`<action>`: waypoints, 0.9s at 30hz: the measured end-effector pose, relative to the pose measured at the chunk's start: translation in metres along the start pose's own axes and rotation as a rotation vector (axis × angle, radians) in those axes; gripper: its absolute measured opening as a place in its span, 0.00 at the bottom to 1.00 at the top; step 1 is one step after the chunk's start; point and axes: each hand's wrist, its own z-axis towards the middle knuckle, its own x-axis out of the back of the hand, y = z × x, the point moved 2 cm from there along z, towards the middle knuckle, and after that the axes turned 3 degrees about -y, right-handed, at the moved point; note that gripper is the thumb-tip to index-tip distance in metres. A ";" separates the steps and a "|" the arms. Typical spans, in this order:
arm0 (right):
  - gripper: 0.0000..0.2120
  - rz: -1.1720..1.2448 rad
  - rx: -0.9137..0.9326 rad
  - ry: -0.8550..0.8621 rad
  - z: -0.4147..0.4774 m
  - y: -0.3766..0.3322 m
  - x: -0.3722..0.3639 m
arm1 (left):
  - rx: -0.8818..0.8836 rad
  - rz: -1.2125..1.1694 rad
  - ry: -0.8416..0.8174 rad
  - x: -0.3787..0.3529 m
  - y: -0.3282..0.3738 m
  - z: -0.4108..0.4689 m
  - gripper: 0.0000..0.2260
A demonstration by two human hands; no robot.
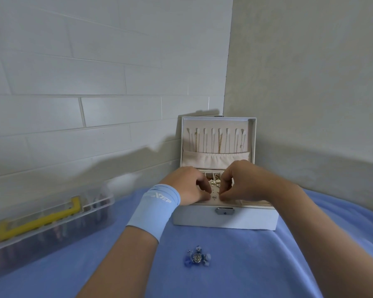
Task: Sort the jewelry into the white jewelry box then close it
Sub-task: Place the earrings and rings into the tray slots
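Both hands are inside the open white jewelry box (225, 220). The left hand (191, 186) and right hand (240, 182) have fingers curled together over the earring panel (214, 193), perhaps pinching a small stud; I cannot tell surely. A blue beaded piece (197, 257) lies on the blue cloth (267, 265), near the box front. A clear plastic case (50, 220) stands far left.

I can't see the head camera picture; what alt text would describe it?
Two bare hands, left hand and right hand, pinch small earrings over the tray of an open white jewelry box on a blue cloth. A blue beaded piece lies in front; a clear plastic case sits at left.
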 end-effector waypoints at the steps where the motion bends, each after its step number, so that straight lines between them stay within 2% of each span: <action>1: 0.03 -0.024 0.002 -0.008 0.000 -0.001 0.001 | -0.002 0.004 -0.001 0.000 0.000 0.000 0.03; 5: 0.08 -0.057 -0.023 -0.061 0.000 -0.001 0.002 | -0.010 0.023 -0.006 0.000 0.001 0.001 0.02; 14: 0.08 0.135 0.010 -0.019 -0.002 -0.004 0.008 | -0.001 -0.070 0.037 0.012 0.006 -0.011 0.02; 16: 0.06 0.154 0.051 -0.089 -0.006 -0.016 0.009 | 0.022 -0.059 -0.034 0.017 0.005 -0.021 0.02; 19: 0.03 0.109 0.110 -0.309 -0.015 -0.043 0.000 | 0.087 0.003 -0.251 0.018 0.000 -0.040 0.02; 22: 0.08 -0.036 0.128 -0.489 -0.018 -0.063 -0.023 | 0.150 0.102 -0.459 0.011 -0.008 -0.058 0.03; 27: 0.12 -0.224 0.130 -0.594 -0.021 -0.082 -0.052 | 0.185 0.047 -0.575 -0.009 -0.017 -0.070 0.10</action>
